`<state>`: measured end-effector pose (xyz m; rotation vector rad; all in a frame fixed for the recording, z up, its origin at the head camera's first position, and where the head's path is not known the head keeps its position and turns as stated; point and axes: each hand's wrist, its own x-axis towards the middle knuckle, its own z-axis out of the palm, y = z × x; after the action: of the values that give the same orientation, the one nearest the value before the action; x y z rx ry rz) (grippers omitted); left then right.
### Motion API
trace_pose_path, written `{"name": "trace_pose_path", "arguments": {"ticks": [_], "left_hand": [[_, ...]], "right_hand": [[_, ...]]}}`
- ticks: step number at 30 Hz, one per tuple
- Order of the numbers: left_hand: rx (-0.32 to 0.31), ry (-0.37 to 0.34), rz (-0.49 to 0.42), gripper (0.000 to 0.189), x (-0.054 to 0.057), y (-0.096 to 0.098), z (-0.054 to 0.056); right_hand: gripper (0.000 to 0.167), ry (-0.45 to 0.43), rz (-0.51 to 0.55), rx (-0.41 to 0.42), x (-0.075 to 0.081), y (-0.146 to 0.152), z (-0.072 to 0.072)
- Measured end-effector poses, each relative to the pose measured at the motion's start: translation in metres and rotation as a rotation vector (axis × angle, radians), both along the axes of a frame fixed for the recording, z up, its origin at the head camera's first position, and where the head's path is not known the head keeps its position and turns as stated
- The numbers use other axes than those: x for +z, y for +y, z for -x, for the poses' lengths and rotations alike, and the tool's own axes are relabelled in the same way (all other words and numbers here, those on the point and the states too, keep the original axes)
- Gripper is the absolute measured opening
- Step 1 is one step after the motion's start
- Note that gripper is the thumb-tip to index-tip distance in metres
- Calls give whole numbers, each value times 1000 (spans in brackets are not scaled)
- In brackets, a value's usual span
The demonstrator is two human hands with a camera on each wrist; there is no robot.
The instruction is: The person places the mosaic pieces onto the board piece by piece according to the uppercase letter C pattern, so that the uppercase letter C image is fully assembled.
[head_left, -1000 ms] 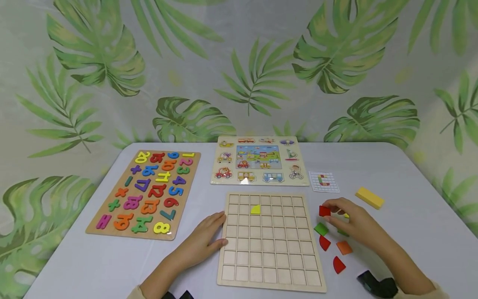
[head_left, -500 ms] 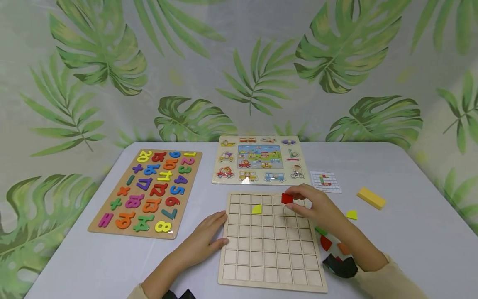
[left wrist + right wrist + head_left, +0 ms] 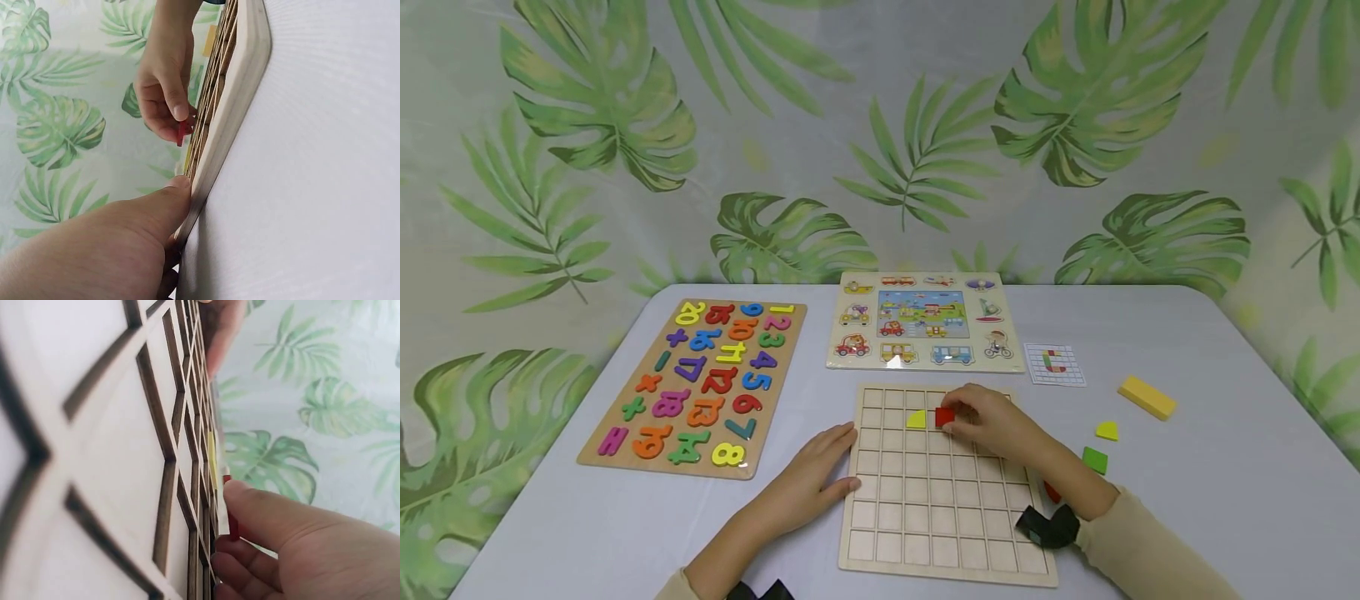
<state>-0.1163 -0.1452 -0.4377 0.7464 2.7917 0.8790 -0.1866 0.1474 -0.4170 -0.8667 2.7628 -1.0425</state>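
Observation:
My right hand (image 3: 992, 423) pinches a red square tile (image 3: 944, 417) between thumb and fingers, over the upper part of a wooden grid board (image 3: 917, 517). In the right wrist view the red tile (image 3: 232, 512) is edge-on, just off the board's surface. A yellow quarter-circle tile (image 3: 917, 419) sits in a cell to its left, with one cell's width or less between them. At the board's left edge rests my left hand (image 3: 808, 467), its thumb and fingertips touching the rim. The left wrist view shows that thumb (image 3: 165, 203) against the board's edge; its other fingers are mostly hidden.
Right of the board lie a yellow quarter-circle (image 3: 1107, 430), a green square (image 3: 1095, 460) and a partly covered red piece (image 3: 1052, 492). Behind them are a yellow block (image 3: 1147, 397) and a pattern card (image 3: 1055, 365). A number puzzle (image 3: 700, 392) and a vehicle puzzle (image 3: 923, 321) stand further off.
My right hand has carried the red square from the loose pieces leftward over the board, and lowered it near the yellow quarter-circle. The left hand has stayed at the board's edge.

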Motion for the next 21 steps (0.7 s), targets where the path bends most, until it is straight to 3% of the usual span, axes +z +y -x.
{"name": "trace_pose_path", "arguments": {"ticks": [9, 21], "left_hand": [[2, -9, -6, 63, 1, 0, 0], [-1, -8, 1, 64, 0, 2, 1]], "right_hand": [[32, -12, -5, 30, -7, 3, 5], [25, -21, -18, 30, -7, 4, 3]]}}
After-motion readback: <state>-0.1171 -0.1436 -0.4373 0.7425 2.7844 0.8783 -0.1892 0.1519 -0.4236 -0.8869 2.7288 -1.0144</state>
